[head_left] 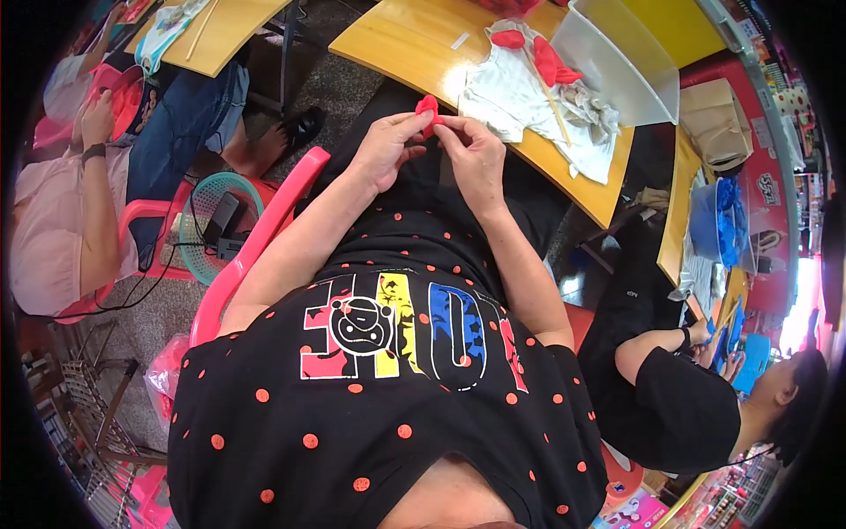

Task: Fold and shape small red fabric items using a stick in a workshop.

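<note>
Above my lap, close to the table's near edge, both hands meet at a small red piece of soft, folded material, perhaps cloth. My left hand pinches it between thumb and forefinger. My right hand grips its right side with closed fingertips. What exactly the piece is cannot be made out. Beyond my hands, a crumpled white cloth is spread on the yellow wooden table. More red pieces rest on that cloth, along with a thin wooden stick.
A clear plastic bin stands at the cloth's far right. Pink chair arm runs beside my left forearm. One person sits at left near a teal basket; another, at right, handles blue pieces near a blue container.
</note>
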A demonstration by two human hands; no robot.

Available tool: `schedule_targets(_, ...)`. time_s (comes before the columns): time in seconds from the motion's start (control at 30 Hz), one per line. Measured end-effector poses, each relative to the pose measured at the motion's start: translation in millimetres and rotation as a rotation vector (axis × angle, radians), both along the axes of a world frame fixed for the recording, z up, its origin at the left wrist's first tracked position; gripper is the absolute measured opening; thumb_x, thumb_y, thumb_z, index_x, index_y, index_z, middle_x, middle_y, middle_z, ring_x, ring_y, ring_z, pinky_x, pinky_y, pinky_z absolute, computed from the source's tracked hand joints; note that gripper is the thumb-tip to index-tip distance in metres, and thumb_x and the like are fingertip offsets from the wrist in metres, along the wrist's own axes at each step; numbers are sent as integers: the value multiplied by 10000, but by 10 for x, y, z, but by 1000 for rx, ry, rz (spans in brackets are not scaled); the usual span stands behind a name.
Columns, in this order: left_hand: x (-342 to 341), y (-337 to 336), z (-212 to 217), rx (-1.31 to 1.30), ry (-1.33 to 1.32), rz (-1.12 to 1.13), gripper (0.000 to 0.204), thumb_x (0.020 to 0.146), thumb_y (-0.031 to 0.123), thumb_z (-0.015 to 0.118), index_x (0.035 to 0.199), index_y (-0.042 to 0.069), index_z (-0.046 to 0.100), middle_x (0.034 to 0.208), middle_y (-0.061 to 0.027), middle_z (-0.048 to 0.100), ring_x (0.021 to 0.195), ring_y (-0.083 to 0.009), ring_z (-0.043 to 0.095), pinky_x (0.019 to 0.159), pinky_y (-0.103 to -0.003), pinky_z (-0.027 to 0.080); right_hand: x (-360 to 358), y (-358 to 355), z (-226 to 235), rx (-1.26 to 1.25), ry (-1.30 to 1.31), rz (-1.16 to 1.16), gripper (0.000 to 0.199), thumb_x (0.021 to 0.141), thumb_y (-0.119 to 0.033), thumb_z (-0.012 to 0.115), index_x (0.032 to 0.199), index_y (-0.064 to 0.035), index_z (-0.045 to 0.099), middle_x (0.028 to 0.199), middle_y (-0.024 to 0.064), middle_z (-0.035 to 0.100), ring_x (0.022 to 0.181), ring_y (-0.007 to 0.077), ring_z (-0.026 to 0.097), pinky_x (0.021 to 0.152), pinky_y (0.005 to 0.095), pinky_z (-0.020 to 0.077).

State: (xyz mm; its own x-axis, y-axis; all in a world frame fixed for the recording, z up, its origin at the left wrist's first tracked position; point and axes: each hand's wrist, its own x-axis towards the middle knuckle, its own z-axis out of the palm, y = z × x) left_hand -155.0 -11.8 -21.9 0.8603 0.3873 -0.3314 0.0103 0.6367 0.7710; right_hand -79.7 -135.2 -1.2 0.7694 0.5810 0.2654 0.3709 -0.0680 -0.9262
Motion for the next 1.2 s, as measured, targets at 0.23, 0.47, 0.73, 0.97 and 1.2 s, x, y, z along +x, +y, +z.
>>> schedule_targets(0.23,9,-14,-64,702,-97,73,168,841,95,661,969,-10,686,852,-40,681,746,-68,587,676,-206,475,180,-38,-145,-83,148,-1,141,831,-90,672,915,23,685,735,23,655,649,50,566,591,191,444)
schedule_targets(0.47,57,96,-226,1074,-74,236,163,755,73,678,898,-5,684,814,-45,655,701,-123,627,646,-248,500,205,-11,-195,112,800,162,94,814,-77,669,855,7,676,718,40,641,572,71,525,526,202,416)
schedule_targets(0.73,22,217,-144,301,-49,101,103,816,37,614,892,15,679,762,-32,627,574,-55,537,452,-178,394,231,5,-281,256,1157,245,62,836,-80,657,873,-34,637,716,20,603,566,68,511,517,198,425)
schedule_targets(0.97,15,353,-213,-409,-128,-246,143,903,146,602,1021,66,592,830,7,584,614,-41,468,454,-154,354,349,2,-505,170,879,153,83,841,-94,656,892,-30,637,723,10,606,569,72,503,523,198,404)
schedule_targets(1.2,-12,257,-103,-241,-45,-219,130,911,208,593,999,114,605,773,47,560,606,-37,476,530,-185,391,363,-39,-390,-39,662,256,182,853,-127,649,985,-2,642,761,4,618,650,71,538,587,196,420)
